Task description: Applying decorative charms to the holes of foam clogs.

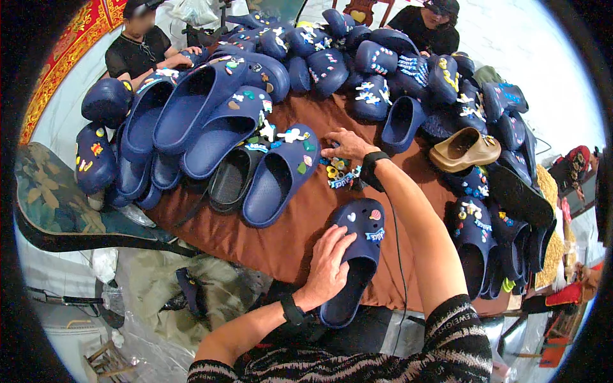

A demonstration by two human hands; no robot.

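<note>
A navy foam clog (pixel 348 290) lies toe away from me at the table's near edge. Its upper bears a white heart charm, a pink round charm and a blue-and-white charm. My left hand (pixel 327 260) holds this clog at the left side of its opening, fingers over the upper. Farther off, my right hand (pixel 350 145) reaches over a small heap of colourful shoe charms (pixel 340 172), its fingers apart and nothing visible in them. Left of the heap sits another navy clog (pixel 278 182) with several charms on its upper.
Navy clogs (pixel 201 96) are piled along the left, far and right sides of the brown-covered table (pixel 191 220). A tan clog (pixel 465 150) and a black-lined clog (pixel 231 182) are among them. A thin cable (pixel 401 255) runs past my right forearm. Two people sit across the table.
</note>
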